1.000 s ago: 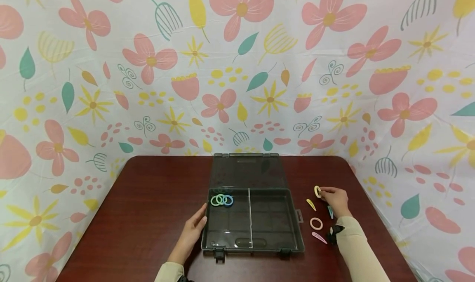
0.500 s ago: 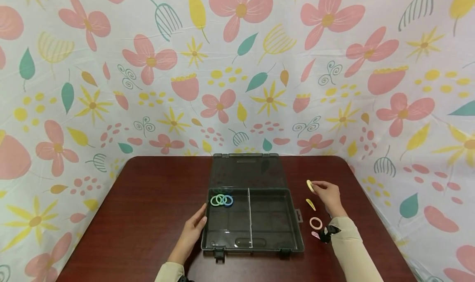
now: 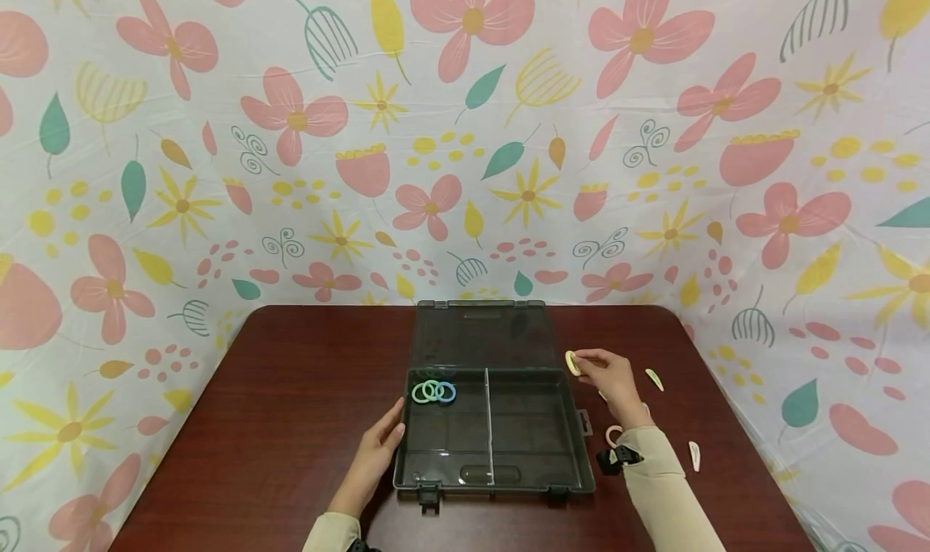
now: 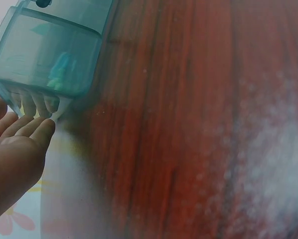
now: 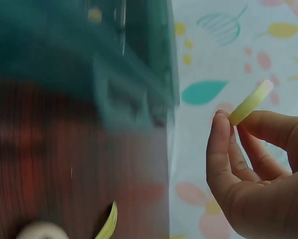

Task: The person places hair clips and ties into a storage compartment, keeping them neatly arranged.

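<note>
My right hand [image 3: 610, 378] pinches a pale yellow hair tie [image 3: 571, 364] between thumb and fingertips, just above the right rim of a dark see-through box. In the right wrist view the hair tie [image 5: 249, 103] shows edge-on. My left hand [image 3: 370, 459] rests its extended fingers against the left side of the box [image 3: 534, 423]. The box stands with its lid laid back and a divider across its middle. Overlapping green and blue hair ties [image 3: 454, 392] lie in the left compartment's far corner. A peach hair tie [image 3: 610, 434] lies partly hidden by my right wrist.
Right of the box lie a yellow-green hair clip [image 3: 655, 379] and a whitish hair clip [image 3: 695, 456]. A yellow hair clip [image 5: 107, 222] is mostly covered by my right hand in the head view. A flowered cloth [image 3: 465, 173] hangs behind the brown table [image 3: 320, 358].
My right hand has moved left with the yellow hair tie, from the loose clips to the box's right rim. Clips on the right have come into sight. The left hand stays put.
</note>
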`<action>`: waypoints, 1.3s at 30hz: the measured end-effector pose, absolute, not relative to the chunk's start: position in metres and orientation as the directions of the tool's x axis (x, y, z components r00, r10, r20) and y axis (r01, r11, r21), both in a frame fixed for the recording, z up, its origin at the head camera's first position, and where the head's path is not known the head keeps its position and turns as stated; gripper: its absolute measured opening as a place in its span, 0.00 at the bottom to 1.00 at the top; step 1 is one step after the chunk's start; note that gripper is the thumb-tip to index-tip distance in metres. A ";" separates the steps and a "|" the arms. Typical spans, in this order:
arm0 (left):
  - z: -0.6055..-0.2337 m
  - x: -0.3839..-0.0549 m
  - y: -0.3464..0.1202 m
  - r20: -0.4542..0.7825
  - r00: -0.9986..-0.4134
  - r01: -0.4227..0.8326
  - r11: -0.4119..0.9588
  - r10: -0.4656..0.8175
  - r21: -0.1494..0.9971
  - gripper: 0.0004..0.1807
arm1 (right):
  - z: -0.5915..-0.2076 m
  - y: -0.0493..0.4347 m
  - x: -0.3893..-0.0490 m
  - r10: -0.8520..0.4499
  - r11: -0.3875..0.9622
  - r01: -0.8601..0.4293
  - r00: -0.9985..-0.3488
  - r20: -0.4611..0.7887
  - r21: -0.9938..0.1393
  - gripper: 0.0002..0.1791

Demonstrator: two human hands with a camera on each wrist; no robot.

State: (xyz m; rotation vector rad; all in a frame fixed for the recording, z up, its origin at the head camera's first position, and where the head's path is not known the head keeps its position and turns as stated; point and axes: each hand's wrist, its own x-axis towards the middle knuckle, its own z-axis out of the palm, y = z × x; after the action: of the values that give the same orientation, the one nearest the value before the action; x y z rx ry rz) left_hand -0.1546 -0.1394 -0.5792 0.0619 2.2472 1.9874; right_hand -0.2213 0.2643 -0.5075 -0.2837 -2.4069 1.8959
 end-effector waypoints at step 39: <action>-0.580 -0.156 -0.140 -0.068 -0.990 -0.051 0.133 0.120 0.990 0.27 | -0.512 0.096 -0.198 -0.120 -0.089 0.134 -0.985 -0.123 -0.987 0.17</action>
State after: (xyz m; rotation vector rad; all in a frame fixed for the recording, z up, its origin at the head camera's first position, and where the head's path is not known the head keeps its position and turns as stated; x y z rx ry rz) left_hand -0.1565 -0.1399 -0.5796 0.0694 2.2627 1.9852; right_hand -0.1979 0.0960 -0.5119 -0.0179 -2.2270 2.4542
